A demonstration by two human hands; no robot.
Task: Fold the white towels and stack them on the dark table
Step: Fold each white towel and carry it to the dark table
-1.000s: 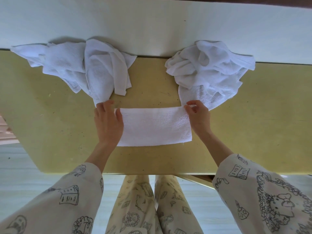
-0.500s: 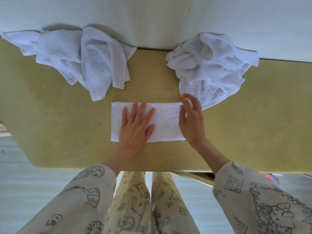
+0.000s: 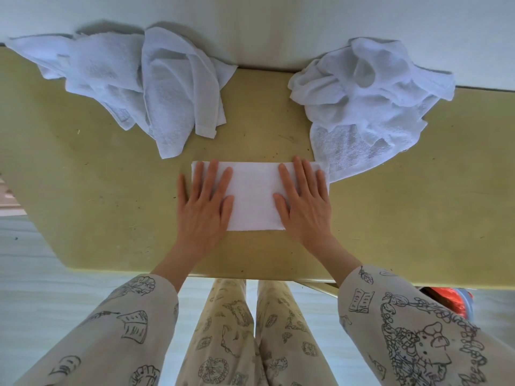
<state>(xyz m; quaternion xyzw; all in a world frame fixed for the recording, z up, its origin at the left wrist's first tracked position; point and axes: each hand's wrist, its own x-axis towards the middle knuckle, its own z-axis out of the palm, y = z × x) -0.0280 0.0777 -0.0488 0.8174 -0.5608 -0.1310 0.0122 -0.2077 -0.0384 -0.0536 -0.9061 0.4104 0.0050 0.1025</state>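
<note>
1. Head view, centre: one folded towel (image 3: 252, 196), white, a flat rectangle lying on the yellow-green table (image 3: 404, 218), long side running from 9 to 3 o'clock.
2. Left hand (image 3: 204, 203): palm down on the towel's 9 o'clock end, fingers straight and spread, grasping nothing; the little finger lies past the towel's edge on the bare tabletop.
3. Right hand (image 3: 303, 203): palm down on the 3 o'clock end, fingers straight and released, pointing toward 12 o'clock.
4. Left heap (image 3: 133, 84): crumpled white towels at 10 to 11 o'clock, against the pale wall (image 3: 264, 26); apart from the folded towel.
5. Right heap (image 3: 367, 107): crumpled white towels at 1 to 2 o'clock; its lower edge touches or overlaps the folded towel's far right corner, cannot tell which.
6. Printed sleeves (image 3: 412, 330) and trouser legs (image 3: 250, 335) at 6 o'clock.
</note>
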